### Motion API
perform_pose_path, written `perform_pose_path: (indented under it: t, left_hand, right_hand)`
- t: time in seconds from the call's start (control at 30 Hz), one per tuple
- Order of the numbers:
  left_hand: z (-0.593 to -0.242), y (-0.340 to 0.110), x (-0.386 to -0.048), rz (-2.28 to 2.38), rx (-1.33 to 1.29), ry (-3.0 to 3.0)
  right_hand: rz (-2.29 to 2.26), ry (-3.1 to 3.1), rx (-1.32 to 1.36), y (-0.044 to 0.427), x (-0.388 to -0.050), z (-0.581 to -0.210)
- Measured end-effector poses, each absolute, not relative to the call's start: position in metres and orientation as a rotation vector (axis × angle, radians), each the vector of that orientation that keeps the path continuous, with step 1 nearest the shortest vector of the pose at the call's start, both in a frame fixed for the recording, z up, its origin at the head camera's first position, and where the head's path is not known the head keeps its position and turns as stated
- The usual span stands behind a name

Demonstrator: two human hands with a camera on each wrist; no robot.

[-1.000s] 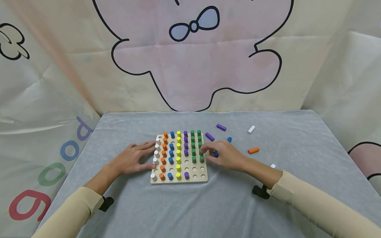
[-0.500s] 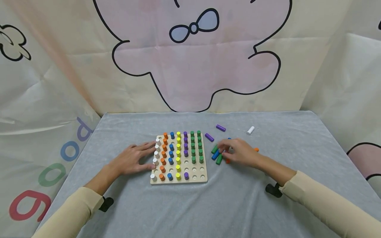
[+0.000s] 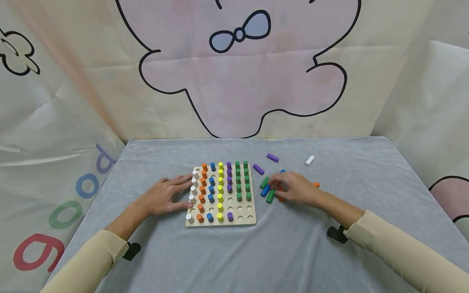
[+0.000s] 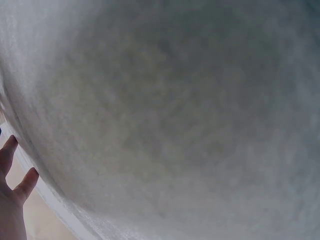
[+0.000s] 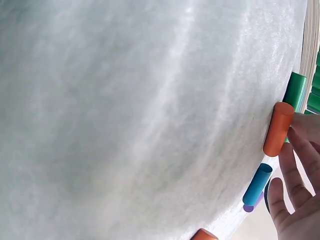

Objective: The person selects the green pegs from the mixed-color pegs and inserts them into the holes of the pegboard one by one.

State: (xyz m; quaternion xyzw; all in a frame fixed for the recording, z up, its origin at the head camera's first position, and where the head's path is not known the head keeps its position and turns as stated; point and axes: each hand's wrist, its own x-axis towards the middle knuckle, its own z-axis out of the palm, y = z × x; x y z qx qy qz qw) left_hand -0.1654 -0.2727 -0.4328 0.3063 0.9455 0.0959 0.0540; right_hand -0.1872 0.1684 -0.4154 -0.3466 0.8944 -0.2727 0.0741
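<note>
A wooden pegboard [image 3: 243, 223] stands on the grey cloth, filled with columns of white, orange, blue, yellow, purple and green pegs. Along its left edge rests my left hand [image 3: 161, 197], fingers extended, thumb at the near white pegs. My right hand [image 3: 294, 188] is over loose pegs right of the board, its thumb and forefinger apart. Beside these fingertips lie green pegs [image 3: 270, 197] and a blue peg [image 3: 265, 190]. In the right wrist view an orange peg [image 5: 278, 129] lies against the fingertips of the right hand [image 5: 302, 200]; whether they pinch anything is hidden.
Two purple pegs [image 3: 258, 169] lie off the board's far right corner. Farther right is a white peg [image 3: 309, 160]. Another orange peg [image 3: 316, 184] shows behind the right hand. A printed cloth [image 3: 238, 81] hangs behind the table.
From the board's green column, my right hand has moved right to the loose pegs, then held nearly still. A green peg shows where its fingers were. The left hand has stayed put.
</note>
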Motion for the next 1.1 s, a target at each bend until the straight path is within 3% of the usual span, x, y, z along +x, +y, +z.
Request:
perform_pose_path:
  t: [1.1]
  left_hand:
    - [-0.432,-0.272,-0.164,0.292,0.969,2.888]
  right_hand:
    - [-0.882,2.635,-1.148,0.163,-0.177,-0.404]
